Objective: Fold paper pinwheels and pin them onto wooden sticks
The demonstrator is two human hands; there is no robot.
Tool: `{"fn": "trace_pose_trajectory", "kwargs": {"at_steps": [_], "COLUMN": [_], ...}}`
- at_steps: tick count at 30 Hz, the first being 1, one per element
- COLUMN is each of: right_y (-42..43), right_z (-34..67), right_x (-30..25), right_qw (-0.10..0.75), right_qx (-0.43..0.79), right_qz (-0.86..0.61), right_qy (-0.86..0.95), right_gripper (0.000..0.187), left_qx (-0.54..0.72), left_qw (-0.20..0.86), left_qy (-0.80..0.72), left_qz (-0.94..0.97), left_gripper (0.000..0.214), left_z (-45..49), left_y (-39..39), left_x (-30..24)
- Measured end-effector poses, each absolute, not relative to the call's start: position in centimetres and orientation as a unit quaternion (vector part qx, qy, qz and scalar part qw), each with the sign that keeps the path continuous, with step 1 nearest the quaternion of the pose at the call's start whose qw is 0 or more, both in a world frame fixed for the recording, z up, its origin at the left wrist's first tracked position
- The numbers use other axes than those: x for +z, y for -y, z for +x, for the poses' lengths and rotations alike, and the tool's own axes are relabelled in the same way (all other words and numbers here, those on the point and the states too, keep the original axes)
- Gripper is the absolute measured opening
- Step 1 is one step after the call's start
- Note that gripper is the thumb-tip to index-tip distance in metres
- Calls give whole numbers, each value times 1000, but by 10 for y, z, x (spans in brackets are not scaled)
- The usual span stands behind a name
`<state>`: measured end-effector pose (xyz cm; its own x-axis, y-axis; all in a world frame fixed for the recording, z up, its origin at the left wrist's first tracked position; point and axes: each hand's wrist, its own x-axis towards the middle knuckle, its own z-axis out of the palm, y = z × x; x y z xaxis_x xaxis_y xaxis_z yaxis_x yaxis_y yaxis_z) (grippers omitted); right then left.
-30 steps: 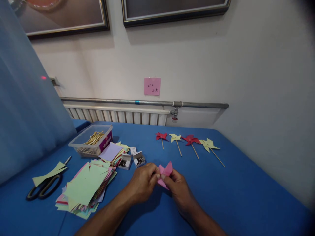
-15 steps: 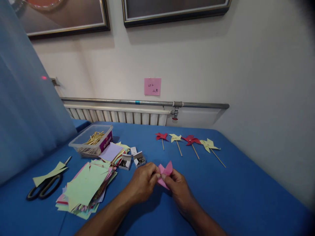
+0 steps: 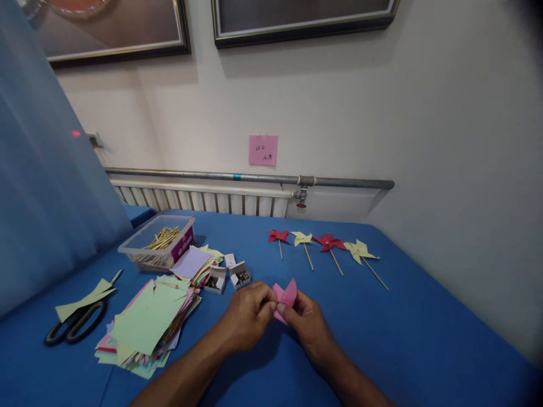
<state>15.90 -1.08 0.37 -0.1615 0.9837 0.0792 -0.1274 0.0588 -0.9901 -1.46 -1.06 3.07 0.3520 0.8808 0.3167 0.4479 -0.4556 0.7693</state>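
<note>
Blue table (image 3: 424, 339) is carrying pinwheel work, partway done.
Paper stack (image 3: 146, 322) is lying unused at lower left; left hand (image 3: 248, 316) and right hand (image 3: 307, 325) are pinching pink paper (image 3: 286, 295) at lower centre, fingertips narrowed on it; four pinwheels (image 3: 326, 242) are lying finished right of centre.

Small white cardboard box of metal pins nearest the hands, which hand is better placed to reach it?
Probably the left hand: it pinches the pink folded paper just beside that white pin box; the right hand lies farther off.
</note>
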Motion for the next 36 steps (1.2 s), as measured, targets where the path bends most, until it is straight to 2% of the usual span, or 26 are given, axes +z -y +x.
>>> {"fn": "trace_pose_trajectory", "kwargs": {"at_steps": [11, 14, 20, 23, 27, 31, 36], "right_y": [11, 10, 13, 15, 18, 18, 15], "right_z": [159, 160, 161, 161, 161, 161, 160], "right_x": [4, 3, 8, 10, 12, 11, 8], "right_qw": [508, 510, 511, 511, 508, 506, 511], "right_qx": [553, 559, 561, 575, 583, 582, 565], "right_qz": [-409, -406, -402, -384, -361, -368, -390], "right_qy": [519, 512, 512, 510, 521, 520, 518], "right_gripper": [39, 43, 44, 46, 45, 41, 39], "left_qx": [406, 409, 423, 427, 399, 416, 459], "left_qw": [291, 334, 416, 520, 646, 672, 646], "left_qy": [-463, -512, -536, -490, -373, -351, -381], "left_qz": [733, 678, 601, 554, 534, 502, 476], "left_gripper": [10, 10, 34, 46, 40, 46, 53], "left_z": [-10, -9, -10, -12, -13, -11, -7], "left_y": [10, 9, 4, 1, 2, 5, 3], "left_x": [27, 27, 25, 23, 27, 31, 28]}}
